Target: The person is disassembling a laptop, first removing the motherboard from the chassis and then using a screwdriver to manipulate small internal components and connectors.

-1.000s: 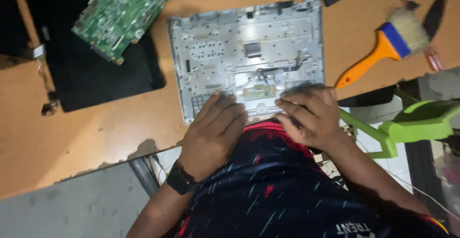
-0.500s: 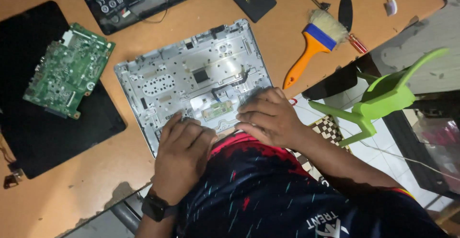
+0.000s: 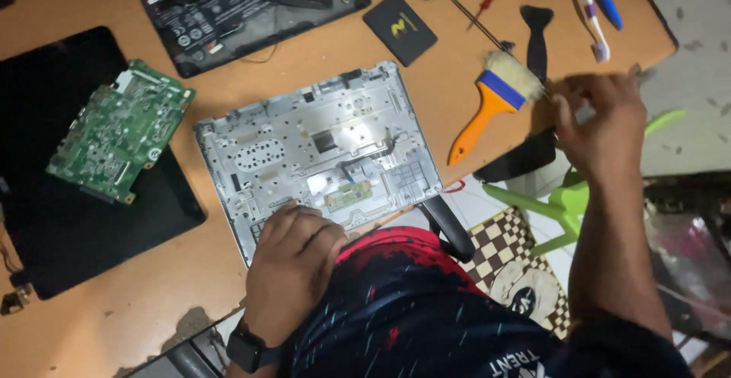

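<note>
While our left hand (image 3: 293, 267) rests flat, fingers together, on the near edge of the silver laptop palmrest shell (image 3: 320, 157), which sits mid-table with its near edge over the table's front edge, our right hand (image 3: 598, 123) is out at the table's right edge, fingers curled around something small and thin. We can't tell what, but it's right at the bristles of the orange-handled brush (image 3: 495, 100). The green circuit board (image 3: 118, 142) lies on a black mat (image 3: 76, 233) toward the left edge, and a red-handled screwdriver (image 3: 480, 9) is up by the far edge. We'd say keep that left palm pressing so the shell can't slide off, and lift the tool clear of the brush without dragging it.
</note>
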